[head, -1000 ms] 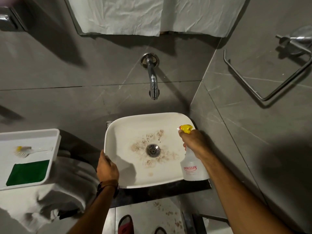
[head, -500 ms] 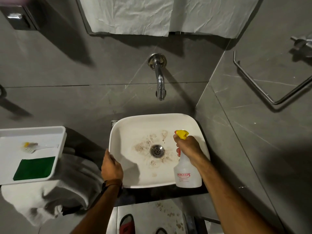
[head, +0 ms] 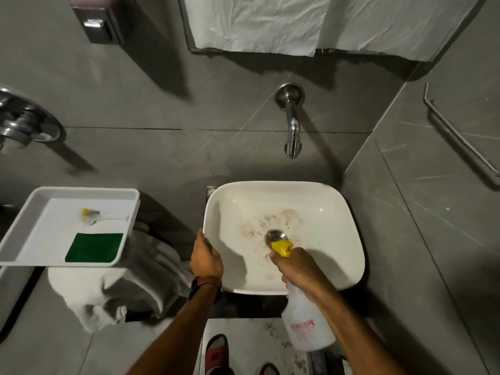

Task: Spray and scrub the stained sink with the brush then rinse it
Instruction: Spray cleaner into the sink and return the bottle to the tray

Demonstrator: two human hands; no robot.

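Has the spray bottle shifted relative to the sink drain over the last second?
Yes. The spray bottle in the right hand has swung inward from the sink's right rim; its yellow nozzle now overlaps the drain, aimed at the stains.

You are working in dim, greyish light that seems to fall from above and slightly right, since the tap point(head: 290, 123) and the soap dispenser point(head: 98, 24) throw long hard shadows down and leftward across the wall tiles. The white sink point(head: 338, 239) is the brightest area and carries small glints on its rim, while your left hand point(head: 205, 257) casts a dark shadow into the basin. The wide lens bends the picture's edges, and the chrome fitting point(head: 24, 123) at far left looks smeared.
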